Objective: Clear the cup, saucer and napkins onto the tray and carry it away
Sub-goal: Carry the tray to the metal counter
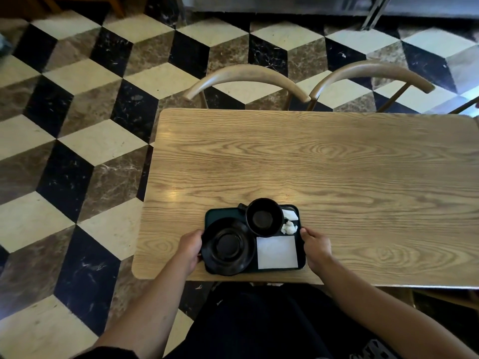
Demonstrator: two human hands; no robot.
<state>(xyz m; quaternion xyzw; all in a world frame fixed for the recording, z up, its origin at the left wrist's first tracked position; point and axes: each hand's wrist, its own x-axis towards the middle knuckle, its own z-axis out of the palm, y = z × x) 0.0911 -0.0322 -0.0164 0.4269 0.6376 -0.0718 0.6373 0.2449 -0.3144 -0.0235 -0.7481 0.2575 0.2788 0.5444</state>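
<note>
Loaded tray [223, 213] near table [337, 164] edge

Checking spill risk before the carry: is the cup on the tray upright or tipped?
Upright. The black cup stands on the dark tray with its round mouth facing the camera; only a dark bottom shows inside. Whether liquid remains, cannot tell.

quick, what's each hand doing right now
Left hand: closed on the left edge of the tray, beside the saucer.
Right hand: closed on the tray's right edge.
</note>
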